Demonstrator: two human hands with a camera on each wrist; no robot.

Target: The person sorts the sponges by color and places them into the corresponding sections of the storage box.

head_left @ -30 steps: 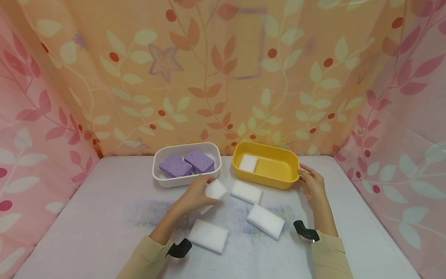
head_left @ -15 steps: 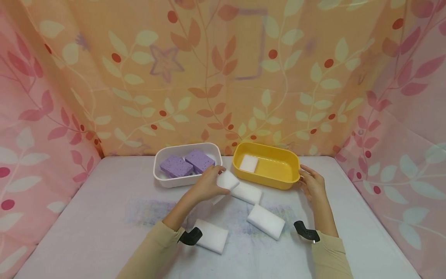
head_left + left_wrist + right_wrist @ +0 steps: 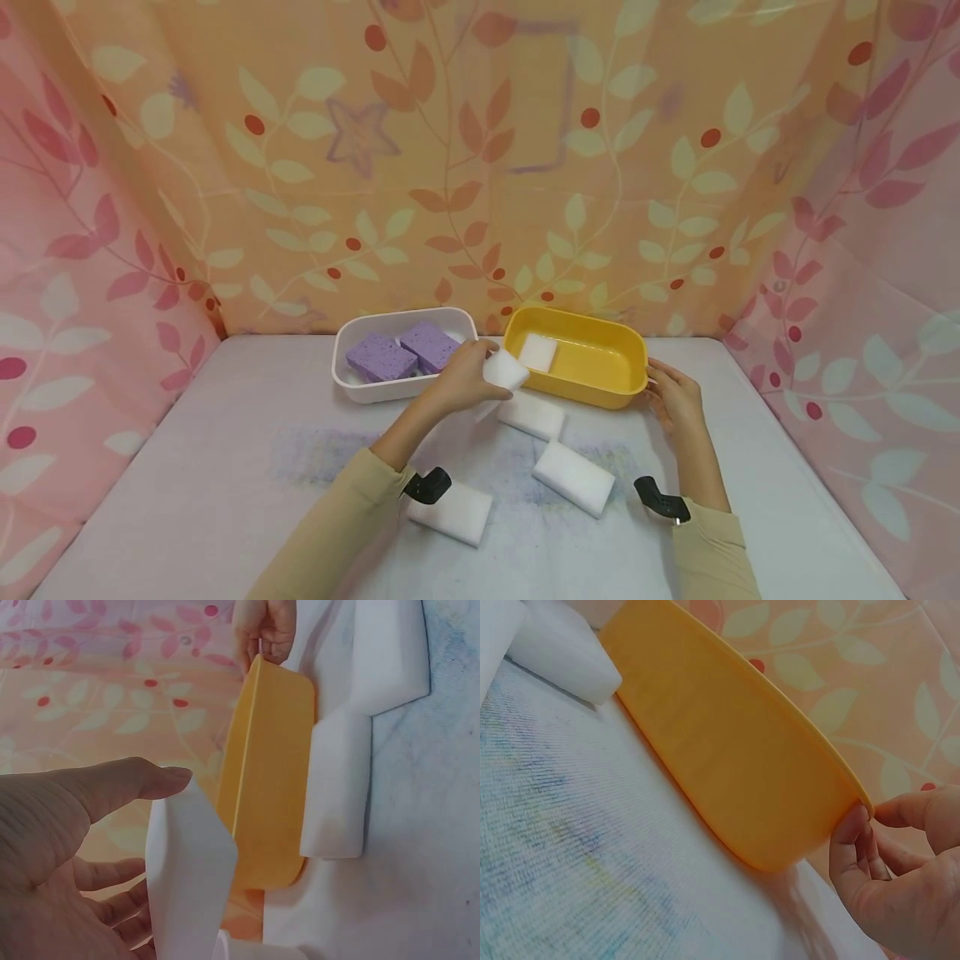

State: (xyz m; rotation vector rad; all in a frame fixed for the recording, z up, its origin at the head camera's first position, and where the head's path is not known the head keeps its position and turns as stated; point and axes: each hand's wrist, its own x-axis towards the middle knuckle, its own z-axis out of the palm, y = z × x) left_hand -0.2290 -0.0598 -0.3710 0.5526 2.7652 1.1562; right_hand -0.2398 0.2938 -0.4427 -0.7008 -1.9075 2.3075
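Note:
My left hand holds a white sponge between thumb and fingers, raised at the front left corner of the yellow tub. In the left wrist view the thumb lies on the upper end of this sponge, the fingers behind it. At the tub's right end, my right hand pinches the rim; the right wrist view shows thumb and fingers on either side of it. Another white sponge lies inside the tub at its left end.
Left of the yellow tub stands a white tub with purple sponges. On the table lie three white sponges: one just before the yellow tub, one nearer, and one partly behind the left wrist camera. Patterned cloth encloses the back and sides.
My left hand has carried the white sponge rightward and away from me, from before the white tub to the yellow tub's front left corner. The right hand stays at the rim.

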